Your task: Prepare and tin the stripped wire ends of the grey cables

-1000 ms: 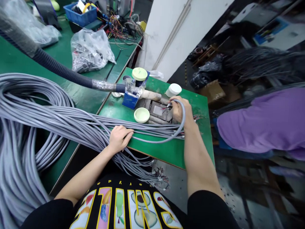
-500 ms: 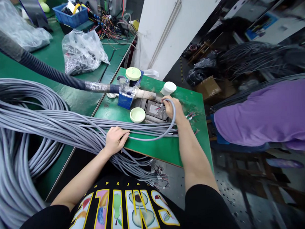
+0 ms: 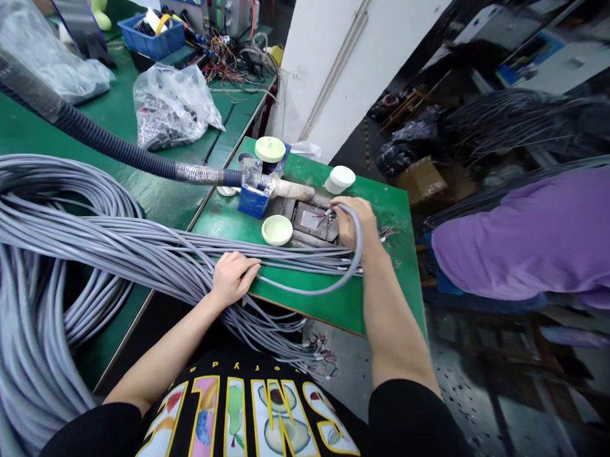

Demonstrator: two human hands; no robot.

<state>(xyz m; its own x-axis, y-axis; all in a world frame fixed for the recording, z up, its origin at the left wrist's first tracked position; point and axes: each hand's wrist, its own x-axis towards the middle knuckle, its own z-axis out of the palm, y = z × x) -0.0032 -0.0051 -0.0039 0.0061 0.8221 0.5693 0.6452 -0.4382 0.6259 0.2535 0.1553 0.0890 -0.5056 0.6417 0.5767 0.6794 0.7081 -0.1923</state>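
My right hand (image 3: 355,220) is closed on the end of a grey cable (image 3: 327,289), which curves in a loop down and back to the left. Thin stripped wires (image 3: 317,217) stick out of that end, above a dark metal box with a pale plate (image 3: 311,220). My left hand (image 3: 234,277) is closed on the same cable farther back, at the edge of the cable bundle (image 3: 184,247). Between the hands the cable hangs over the green tabletop (image 3: 303,282). A pale green dish (image 3: 277,230) sits just left of the metal box.
A ribbed hose (image 3: 137,157) ends in a nozzle (image 3: 293,190) above the box, beside a blue block (image 3: 253,201). A white round tub (image 3: 339,180) and a pale green lid (image 3: 269,148) stand behind. Cable coils (image 3: 28,265) fill the left. A person in purple (image 3: 535,236) is at right.
My right hand has shifted slightly right and down with the cable end, and the cable loop sags lower. My left hand stays almost in place. The view has moved a little.
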